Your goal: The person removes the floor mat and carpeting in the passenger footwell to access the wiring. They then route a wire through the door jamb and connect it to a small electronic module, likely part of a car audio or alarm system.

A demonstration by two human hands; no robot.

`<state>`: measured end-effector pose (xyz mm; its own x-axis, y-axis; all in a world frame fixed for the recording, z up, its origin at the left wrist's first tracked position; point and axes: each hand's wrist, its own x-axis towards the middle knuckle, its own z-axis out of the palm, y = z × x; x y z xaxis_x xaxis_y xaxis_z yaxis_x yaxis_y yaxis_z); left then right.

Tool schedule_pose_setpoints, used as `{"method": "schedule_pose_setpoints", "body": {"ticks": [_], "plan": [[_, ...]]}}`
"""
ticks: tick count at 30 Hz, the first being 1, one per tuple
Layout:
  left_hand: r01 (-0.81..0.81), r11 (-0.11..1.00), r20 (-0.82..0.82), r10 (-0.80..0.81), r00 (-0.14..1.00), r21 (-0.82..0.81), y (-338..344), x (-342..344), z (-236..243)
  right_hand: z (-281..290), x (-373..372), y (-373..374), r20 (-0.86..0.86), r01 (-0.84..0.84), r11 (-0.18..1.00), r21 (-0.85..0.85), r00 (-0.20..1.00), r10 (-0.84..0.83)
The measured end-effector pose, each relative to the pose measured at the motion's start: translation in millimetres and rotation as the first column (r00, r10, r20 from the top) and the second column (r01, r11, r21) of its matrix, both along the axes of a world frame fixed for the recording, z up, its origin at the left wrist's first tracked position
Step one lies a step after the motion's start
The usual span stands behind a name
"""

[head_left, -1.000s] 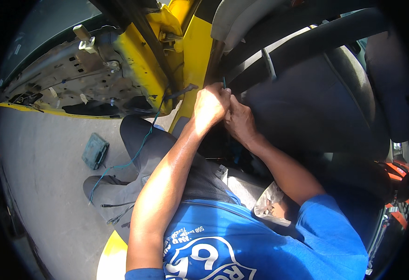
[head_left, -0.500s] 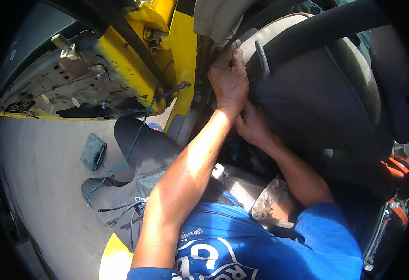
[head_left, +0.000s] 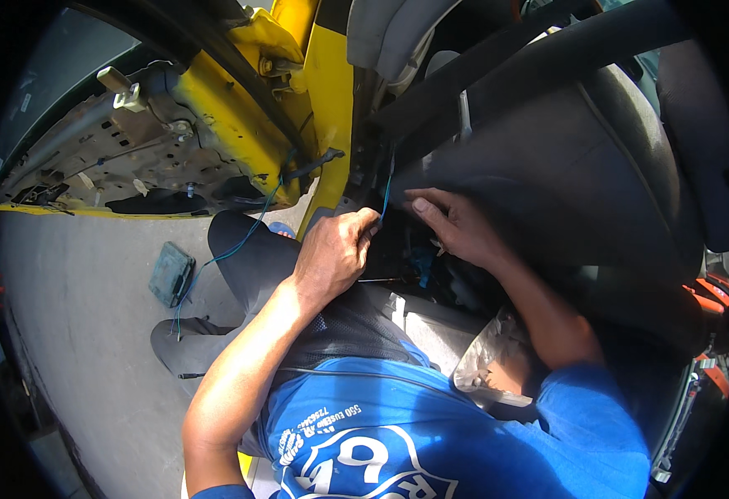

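My left hand [head_left: 331,256] is closed, its thumb and fingers pinching a thin teal wire [head_left: 388,187]. The wire runs upward from my fingertips into the dark gap beside the yellow door pillar. To its right, my right hand [head_left: 458,226] is apart from the wire, with index finger and thumb stretched out. Its lower fingers are partly in shade, and a small pale bit shows under them. Another teal wire [head_left: 236,248] comes out of a black rubber sleeve [head_left: 315,164] at the door side and hangs down over my leg.
An opened-up yellow car door [head_left: 123,154] stands at left, its inner metal bare. A dark green case [head_left: 172,274] lies on the concrete ground [head_left: 82,291]. A dark seat [head_left: 564,166] fills the right, near a steering wheel rim [head_left: 581,58]. Orange-handled tools [head_left: 705,299] lie far right.
My left hand has come down and toward me from the upper gap, drawing the teal wire into view. My right hand has moved slightly up and its fingers have spread.
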<state>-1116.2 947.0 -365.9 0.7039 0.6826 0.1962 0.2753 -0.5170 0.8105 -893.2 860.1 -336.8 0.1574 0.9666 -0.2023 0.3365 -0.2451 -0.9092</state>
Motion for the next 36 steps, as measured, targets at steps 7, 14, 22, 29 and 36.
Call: {"method": "schedule_pose_setpoints", "body": {"ticks": [7, 14, 22, 29, 36], "plan": [[0.101, 0.987, 0.075, -0.111, 0.991, 0.126, 6, 23, 19, 18, -32, 48, -0.328, 0.355, 0.934, 0.033, 0.887, -0.326], [-0.304, 0.939, 0.096, 0.322, 0.942, -0.163, 54, 11, 27, 25, -23, 21, -0.477, 0.487, 0.870, 0.071, 0.783, -0.400], [-0.518, 0.853, -0.178, 0.521, 0.835, 0.065, 77, -5, 22, 55, -4, -64, -0.064, 0.544, 0.826, 0.151, 0.839, -0.541], [0.073, 0.715, 0.380, 0.279, 0.882, -0.696, 56, 72, 5, 19, 0, -66, 0.493, 0.064, 0.997, 0.046, 0.867, -0.079], [0.011, 0.616, 0.358, 0.442, 0.823, -0.787, 43, 125, 26, 28, -19, -48, 0.394, 0.052, 0.998, 0.043, 0.917, -0.065]]}}
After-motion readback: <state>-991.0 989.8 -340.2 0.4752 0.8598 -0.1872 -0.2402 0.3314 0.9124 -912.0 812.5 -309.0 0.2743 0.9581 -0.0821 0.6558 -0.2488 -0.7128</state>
